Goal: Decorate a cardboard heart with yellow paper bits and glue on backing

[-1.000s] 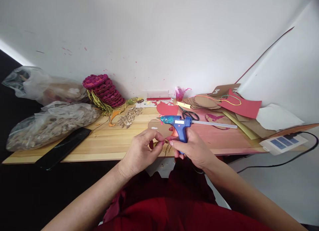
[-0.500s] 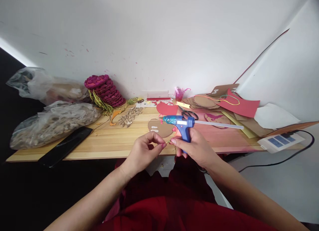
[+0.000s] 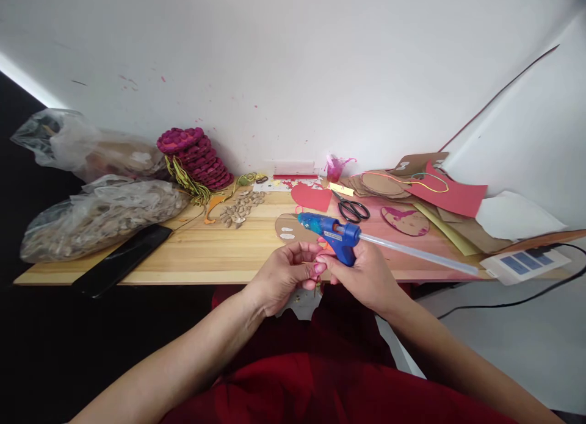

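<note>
A blue glue gun (image 3: 341, 238) with a long clear glue stick points left, held in my right hand (image 3: 366, 274). The thumb and fingertips of that hand meet those of my left hand (image 3: 286, 274) at the table's front edge. My left fingers are pinched together on something small, mostly hidden; a bit of thin string shows below them. Beyond the hands lies a brown cardboard disc (image 3: 295, 230) with white patches, partly covered by the gun. A red paper shape (image 3: 312, 196) lies behind it.
Black scissors (image 3: 352, 209), a purple-stained disc (image 3: 405, 221) and stacked cardboard (image 3: 387, 185) are to the right. Leftward are loose shells (image 3: 240, 209), a magenta woven stack (image 3: 196, 158), a black phone (image 3: 123, 259) and a plastic bag (image 3: 101, 219). A white box (image 3: 526, 262) sits at the right edge.
My hands have come together, the left one moving right, its fingers curling in. The gun's rear has tipped down and swung right. The whole view has shifted slightly.
</note>
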The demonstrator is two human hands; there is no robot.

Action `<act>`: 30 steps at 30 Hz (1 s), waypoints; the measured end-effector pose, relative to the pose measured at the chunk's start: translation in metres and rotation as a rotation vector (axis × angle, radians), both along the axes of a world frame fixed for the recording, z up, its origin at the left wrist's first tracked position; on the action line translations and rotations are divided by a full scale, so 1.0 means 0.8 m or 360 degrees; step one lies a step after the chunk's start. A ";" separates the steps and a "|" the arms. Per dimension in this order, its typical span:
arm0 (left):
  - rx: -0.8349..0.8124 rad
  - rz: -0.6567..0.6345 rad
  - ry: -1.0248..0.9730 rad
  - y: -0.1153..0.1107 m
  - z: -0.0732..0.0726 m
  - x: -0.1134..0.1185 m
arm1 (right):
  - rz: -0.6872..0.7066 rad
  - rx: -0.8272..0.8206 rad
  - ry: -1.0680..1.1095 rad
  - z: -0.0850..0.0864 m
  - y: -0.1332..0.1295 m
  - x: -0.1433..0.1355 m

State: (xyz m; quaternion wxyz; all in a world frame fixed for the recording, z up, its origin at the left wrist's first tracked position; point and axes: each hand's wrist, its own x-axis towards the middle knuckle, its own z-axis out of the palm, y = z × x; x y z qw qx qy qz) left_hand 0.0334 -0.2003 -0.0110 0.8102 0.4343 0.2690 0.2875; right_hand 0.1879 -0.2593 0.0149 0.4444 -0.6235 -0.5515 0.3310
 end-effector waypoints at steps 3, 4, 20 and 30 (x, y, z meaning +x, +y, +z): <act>0.0078 -0.0002 0.0138 0.004 -0.005 -0.004 | 0.0063 -0.0052 0.0207 0.001 0.003 0.007; 0.0125 0.0000 0.0188 0.005 -0.006 -0.006 | 0.0082 -0.0065 0.0260 0.001 0.004 0.008; 0.0592 -0.0256 0.0366 0.025 0.014 -0.042 | 0.0100 -0.0187 0.0177 -0.001 0.010 0.004; 0.0324 -0.0100 0.0285 0.008 -0.009 -0.004 | 0.0126 -0.0155 0.0275 -0.008 0.013 0.003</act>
